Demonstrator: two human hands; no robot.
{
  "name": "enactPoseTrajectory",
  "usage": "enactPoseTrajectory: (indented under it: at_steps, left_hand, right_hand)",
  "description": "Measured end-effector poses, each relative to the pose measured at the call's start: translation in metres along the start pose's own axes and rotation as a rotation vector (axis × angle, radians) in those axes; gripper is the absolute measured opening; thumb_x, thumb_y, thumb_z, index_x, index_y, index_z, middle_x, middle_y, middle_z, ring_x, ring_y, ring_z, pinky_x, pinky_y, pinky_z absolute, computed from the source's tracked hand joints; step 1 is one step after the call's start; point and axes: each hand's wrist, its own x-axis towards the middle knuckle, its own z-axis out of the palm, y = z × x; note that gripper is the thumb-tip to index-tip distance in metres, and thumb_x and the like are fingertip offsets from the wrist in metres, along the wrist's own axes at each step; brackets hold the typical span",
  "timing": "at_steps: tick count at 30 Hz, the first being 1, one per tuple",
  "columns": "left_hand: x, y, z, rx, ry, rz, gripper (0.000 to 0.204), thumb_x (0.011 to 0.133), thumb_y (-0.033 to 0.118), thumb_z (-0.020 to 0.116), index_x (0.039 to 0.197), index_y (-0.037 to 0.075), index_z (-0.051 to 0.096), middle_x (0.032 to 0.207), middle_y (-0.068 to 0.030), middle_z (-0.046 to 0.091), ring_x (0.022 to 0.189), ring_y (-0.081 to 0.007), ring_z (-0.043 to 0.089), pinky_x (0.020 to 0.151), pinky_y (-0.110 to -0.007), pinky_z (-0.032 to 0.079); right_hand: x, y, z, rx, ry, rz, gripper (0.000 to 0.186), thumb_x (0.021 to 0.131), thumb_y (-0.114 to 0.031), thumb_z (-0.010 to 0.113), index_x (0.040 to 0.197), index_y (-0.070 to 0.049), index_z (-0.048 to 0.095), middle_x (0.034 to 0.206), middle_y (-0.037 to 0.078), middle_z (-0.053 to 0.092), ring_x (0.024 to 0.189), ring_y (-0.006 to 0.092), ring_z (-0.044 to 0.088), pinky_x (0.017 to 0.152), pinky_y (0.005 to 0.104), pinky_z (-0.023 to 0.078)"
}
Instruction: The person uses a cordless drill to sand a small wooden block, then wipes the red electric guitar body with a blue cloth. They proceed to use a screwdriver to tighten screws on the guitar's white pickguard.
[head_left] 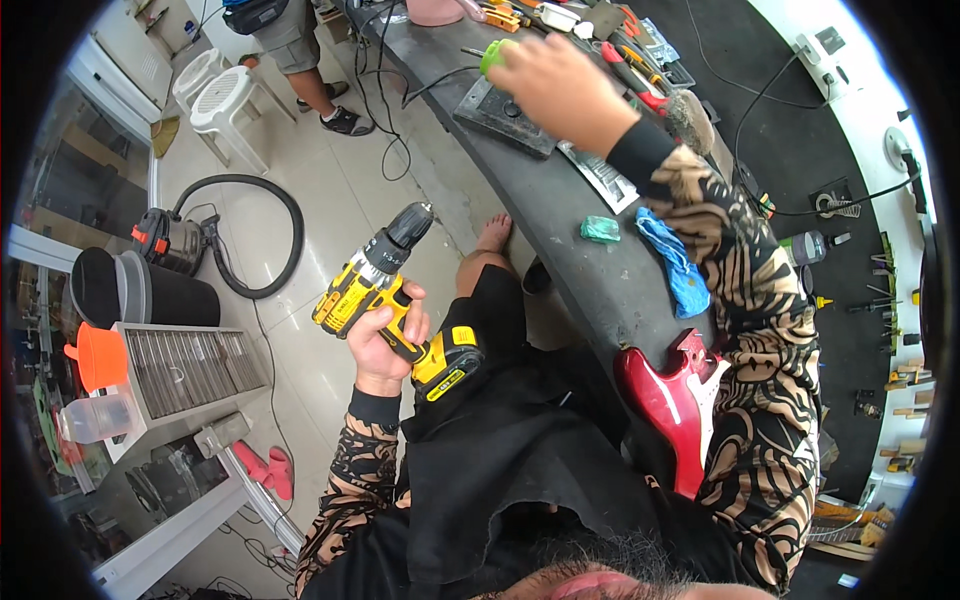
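My left hand (385, 335) is wrapped round the grip of a yellow and black cordless drill (375, 290), held above the floor with its chuck tilted up. The drill's battery sits beside my black apron. Over the far part of the workbench, my right hand (560, 90) is closed on a green-handled screwdriver (494, 58) with a thin metal shaft pointing left. A dark flat block (505, 120) lies just below this hand. On the bench nearer me rests a glossy red electric guitar body (660, 395), partly covered by my right arm.
The dark workbench (545, 200) carries a blue cloth (675, 265), a green block (600, 229), a white packet (603, 178) and several hand tools. Black cables (385, 90) hang over its left edge. A vacuum cleaner (170, 240) and white plastic chairs (235, 105) stand left, near another person (295, 50).
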Motion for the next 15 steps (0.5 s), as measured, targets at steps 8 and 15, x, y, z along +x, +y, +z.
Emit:
enactPoseTrajectory:
  at_steps: [8,15]
  left_hand:
    - [-0.002,0.006,0.013,0.129,0.05,0.062,0.051,0.089,0.021,0.07,0.133,-0.001,0.059,0.113,-0.0149,0.071,0.061,-0.0155,0.056,0.054,-0.031,0.047]
    - [-0.005,-0.001,0.024,0.162,0.023,0.061,0.048,0.091,0.02,0.07,0.132,-0.002,0.06,0.116,-0.0191,0.073,0.064,-0.0169,0.061,0.061,-0.033,0.051]
  right_hand:
    - [0.001,-0.068,0.021,0.168,-0.151,0.255,0.016,0.09,-0.012,0.071,0.104,-0.006,0.066,0.09,0.007,0.077,0.081,0.0234,0.08,0.067,0.035,0.062]
    - [0.01,-0.073,0.03,0.147,-0.142,0.29,0.013,0.088,-0.012,0.072,0.098,-0.005,0.069,0.083,0.006,0.078,0.073,0.0234,0.08,0.058,0.0363,0.058]
